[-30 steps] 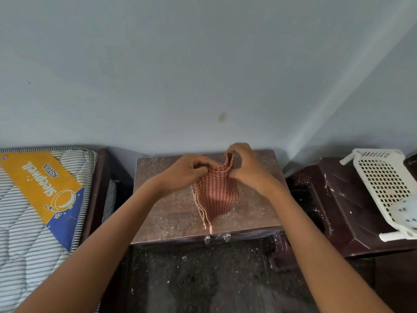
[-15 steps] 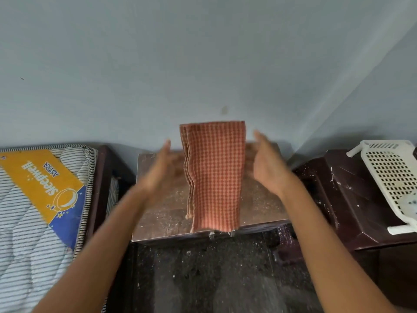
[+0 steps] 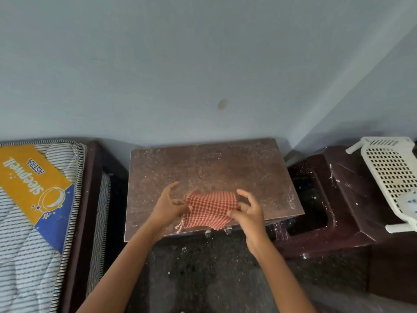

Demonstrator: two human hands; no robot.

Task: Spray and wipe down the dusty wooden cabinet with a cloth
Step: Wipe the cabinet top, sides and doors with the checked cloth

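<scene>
You seem to be settling the cloth (image 3: 211, 210) on the dusty cabinet (image 3: 214, 166), right hand (image 3: 248, 212) pinching its edge, left hand (image 3: 168, 206) grip unclear; next, press flat and wipe.

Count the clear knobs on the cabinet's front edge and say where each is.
2. One clear knob sits just below the cabinet's front edge, under the checked cloth; the second knob is just beside it, nearer the right hand. More may be hidden lower on the front.

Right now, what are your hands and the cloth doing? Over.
Left hand and right hand pinch the cloth by its side edges. Cloth spread low over the dusty cabinet front. No spray bottle in view.
</scene>
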